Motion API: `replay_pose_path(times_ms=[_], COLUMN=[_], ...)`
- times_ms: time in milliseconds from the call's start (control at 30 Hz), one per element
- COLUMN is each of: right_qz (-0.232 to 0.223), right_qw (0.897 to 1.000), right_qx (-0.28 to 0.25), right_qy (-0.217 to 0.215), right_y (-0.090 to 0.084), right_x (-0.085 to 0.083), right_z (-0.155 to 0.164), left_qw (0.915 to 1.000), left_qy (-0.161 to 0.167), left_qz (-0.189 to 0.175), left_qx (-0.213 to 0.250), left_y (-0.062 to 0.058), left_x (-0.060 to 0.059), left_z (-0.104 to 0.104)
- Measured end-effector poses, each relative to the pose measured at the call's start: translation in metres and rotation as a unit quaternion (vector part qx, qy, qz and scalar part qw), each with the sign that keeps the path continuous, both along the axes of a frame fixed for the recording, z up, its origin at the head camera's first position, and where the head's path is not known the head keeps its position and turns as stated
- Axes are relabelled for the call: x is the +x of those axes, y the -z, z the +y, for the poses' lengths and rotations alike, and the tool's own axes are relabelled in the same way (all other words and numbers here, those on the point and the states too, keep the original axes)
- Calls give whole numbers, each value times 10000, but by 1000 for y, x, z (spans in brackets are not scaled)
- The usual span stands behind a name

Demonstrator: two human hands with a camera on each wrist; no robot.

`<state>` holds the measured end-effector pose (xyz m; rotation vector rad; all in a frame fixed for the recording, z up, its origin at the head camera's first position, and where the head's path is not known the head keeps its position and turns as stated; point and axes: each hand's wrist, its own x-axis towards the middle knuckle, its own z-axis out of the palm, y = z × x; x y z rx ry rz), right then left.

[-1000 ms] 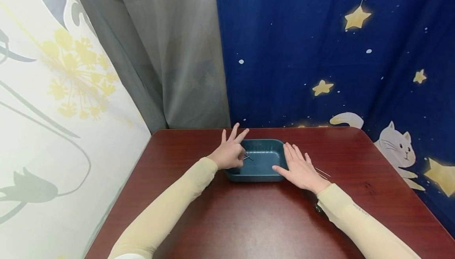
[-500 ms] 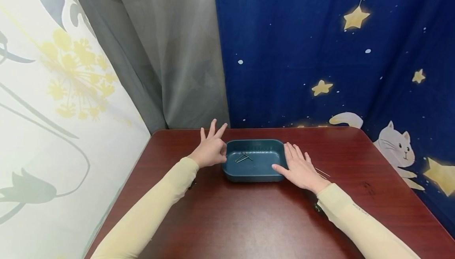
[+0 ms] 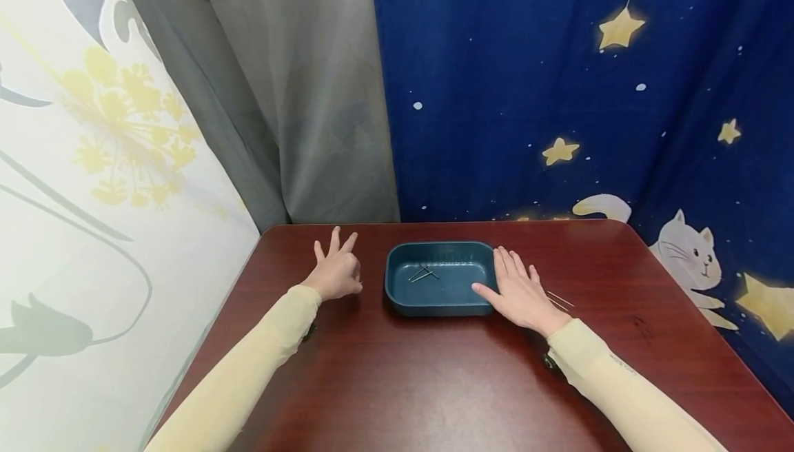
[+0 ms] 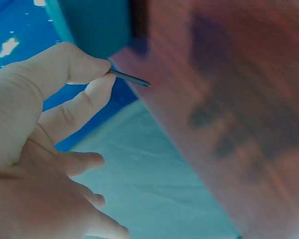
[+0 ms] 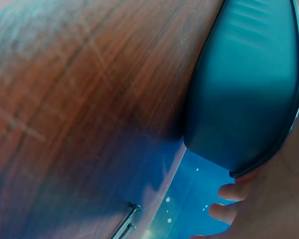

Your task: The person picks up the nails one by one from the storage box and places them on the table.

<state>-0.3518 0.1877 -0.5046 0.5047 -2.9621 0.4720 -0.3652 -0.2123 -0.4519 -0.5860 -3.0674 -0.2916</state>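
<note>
Left of the blue tray (image 3: 397, 293), the left hand (image 3: 335, 274) pinches a thin dark nail (image 4: 129, 78) between thumb and forefinger — the head view barely shows it, so which way its tip points is hard to tell. Several nails (image 3: 423, 274) already lie inside the tray. The right hand (image 3: 520, 293) lies flat and relaxed against the tray's right edge, with two more nails (image 5: 125, 223) on the table (image 3: 434, 383) just beside it. Judging by this, a light, steady pinch near the nail's head suits best — carry it level.

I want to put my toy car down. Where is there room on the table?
The near table, between both sleeves, is bare. So is the far right corner. It is crowded around the blue tray, the nails and both hands.
</note>
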Motion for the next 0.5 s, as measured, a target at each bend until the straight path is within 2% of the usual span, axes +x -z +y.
replay_pose_path(times_ms=[167,500], right_qz=[5,-76], right_qw=[10000,10000], right_qx=[27,5], right_qy=[-14,6], right_y=[0,-1], right_x=[-1,0], right_z=[0,-1], left_qw=[9994,9980], left_qy=[-198,-363], left_qz=[-243,-420], left_qx=[-157,-290], left_y=[15,34], left_x=[-2,-2], left_z=[-9,-11])
